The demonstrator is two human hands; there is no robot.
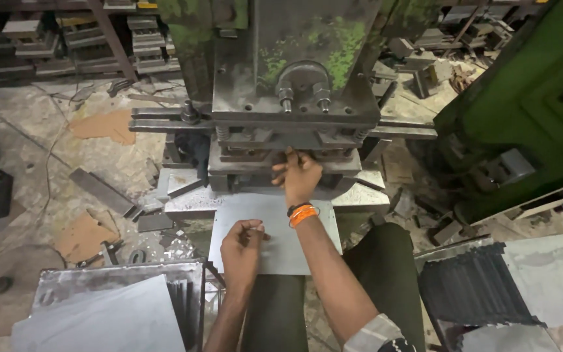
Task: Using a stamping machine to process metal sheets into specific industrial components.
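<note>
Here, sheet: a flat grey rectangular metal sheet point(281, 228) is laid on the press surface point(187, 202) and across the person's lap, its far edge pushed in under the die at 12 o'clock.
Right hand: the right hand point(300, 175), marked by an orange wristband point(303, 214), is stretched forward to the mouth of the tooling; its fingers point(289, 156) are extended, and whether they pinch the sheet edge or only press on it cannot be told.
Left hand: the left hand point(242, 244) is set on the near part of the sheet at 6 o'clock, its fingers curled and closed lightly on the sheet.
Press: a worn grey and green-painted steel press point(294, 72) is seen directly above the right hand.
Surroundings: a stack of cut grey sheets point(109, 313) is kept at 7 o'clock, a dark ribbed metal pile point(474, 290) at 4 o'clock, and metal offcuts point(102, 191) are scattered on the floor at 9 o'clock.
Crush risk: the right fingers are judged to lie inside or just at the die gap; they could be trapped if the ram were cycled.
Cut risk: bare hands could be sliced by the sheet's raw edges if it slipped.
Misfeed risk: a crooked stroke could be caused by the light left-hand grip letting the sheet skew.
</note>
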